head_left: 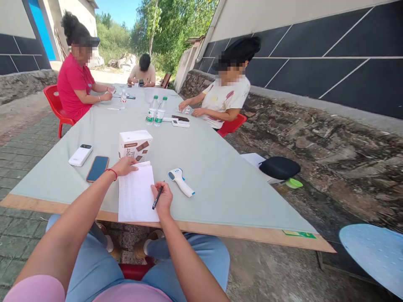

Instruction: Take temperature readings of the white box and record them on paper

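Note:
Sheets of paper (136, 197) with rows of small print lie at the table's near edge. My left hand (125, 166) is closed on their top edge, its fingers close to a white box (135, 143) with chocolate pieces printed on it. In my right hand (163, 199) is a black pen (158, 196), slanting with its lower end over the paper's right side. That hand rests at the paper's right edge. A white infrared thermometer (181, 182) lies to its right. Left of the paper are a phone (98, 168) and a white power bank (80, 155).
Two water bottles (156, 111) with green caps stand mid-table on the grey-green tablecloth (226, 188), near a white device (180, 123). Three people sit around the table: a person in red (74, 82), a person in a patterned shirt (228, 94), and a person at the far end (146, 75).

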### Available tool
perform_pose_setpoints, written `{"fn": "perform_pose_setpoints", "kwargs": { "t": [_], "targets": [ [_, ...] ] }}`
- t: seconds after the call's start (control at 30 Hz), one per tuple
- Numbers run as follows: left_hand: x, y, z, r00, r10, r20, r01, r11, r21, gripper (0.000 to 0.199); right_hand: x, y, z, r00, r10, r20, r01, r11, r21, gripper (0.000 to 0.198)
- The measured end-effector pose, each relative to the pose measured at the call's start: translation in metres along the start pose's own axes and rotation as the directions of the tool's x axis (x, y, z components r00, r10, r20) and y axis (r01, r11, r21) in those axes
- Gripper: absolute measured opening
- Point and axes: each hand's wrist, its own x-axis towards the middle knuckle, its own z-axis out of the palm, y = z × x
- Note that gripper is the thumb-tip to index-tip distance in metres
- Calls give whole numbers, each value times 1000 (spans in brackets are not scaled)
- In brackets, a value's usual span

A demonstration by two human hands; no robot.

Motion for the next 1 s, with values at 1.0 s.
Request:
{"fn": "perform_pose_setpoints", "kwargs": {
  "t": [1.0],
  "targets": [
    [-41,18,28,995,-52,79,6,867,498,73,-5,-12,-38,949,-19,313,168,875,-454,18]
  ]
}}
